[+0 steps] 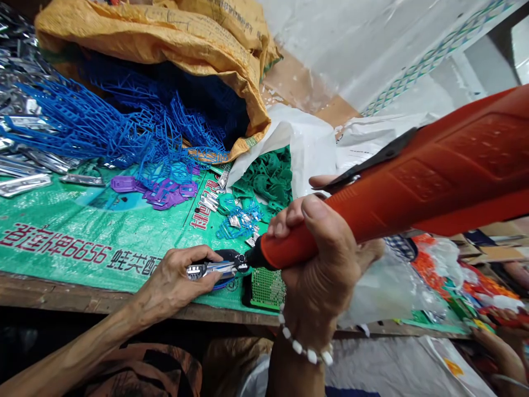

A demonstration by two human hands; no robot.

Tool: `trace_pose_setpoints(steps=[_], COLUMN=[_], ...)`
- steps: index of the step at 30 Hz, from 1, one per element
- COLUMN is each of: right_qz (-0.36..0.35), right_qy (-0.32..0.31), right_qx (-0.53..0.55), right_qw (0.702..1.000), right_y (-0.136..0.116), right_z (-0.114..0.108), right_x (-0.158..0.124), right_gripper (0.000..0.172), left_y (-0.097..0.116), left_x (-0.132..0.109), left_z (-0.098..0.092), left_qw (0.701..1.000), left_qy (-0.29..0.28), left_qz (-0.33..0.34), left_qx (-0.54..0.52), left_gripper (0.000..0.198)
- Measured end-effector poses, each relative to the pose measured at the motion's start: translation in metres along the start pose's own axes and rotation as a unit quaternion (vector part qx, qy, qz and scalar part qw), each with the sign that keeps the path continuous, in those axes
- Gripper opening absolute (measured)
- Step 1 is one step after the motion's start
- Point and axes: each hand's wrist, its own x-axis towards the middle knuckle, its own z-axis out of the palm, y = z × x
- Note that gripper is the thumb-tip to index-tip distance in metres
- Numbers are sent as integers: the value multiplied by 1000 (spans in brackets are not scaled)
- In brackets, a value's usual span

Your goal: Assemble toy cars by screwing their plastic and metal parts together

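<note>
My right hand (318,259) is wrapped round a big orange power screwdriver (413,182), its black tip (250,259) pressed against a small part. My left hand (177,275) pinches that small metal and black part (215,269) down on the green printed sheet (82,242) near the table's front edge. A green perforated plate (268,288) lies just below the tool's tip. A white bead bracelet circles my right wrist.
A yellow woven sack (165,38) spills blue plastic frames (103,121) at the back left. Purple pieces (161,192), silver metal strips (25,182) and green parts in a white bag (268,176) lie behind. Another person's hand (502,353) shows at the lower right by orange pieces.
</note>
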Motion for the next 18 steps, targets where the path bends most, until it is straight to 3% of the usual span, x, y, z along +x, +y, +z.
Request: trace_pose_setpoints(steps=[9,14,18], right_qz=[13,27,-3], right_qy=[-8,-63,-38], right_qx=[29,32,-11], right_qw=[999,997,999], right_y=[2,6,6], right_z=[-3,-4,-5], right_x=[-5,-7,-5], right_gripper=[30,33,39], left_y=[-6,-1,-1], left_x=[1,1,-1], left_z=[3,-1,-5], left_qw=[1000,1000,999], left_qy=[21,9,2], left_qz=[7,-2,-6], left_qx=[1,10,36], left_gripper=[23,27,30])
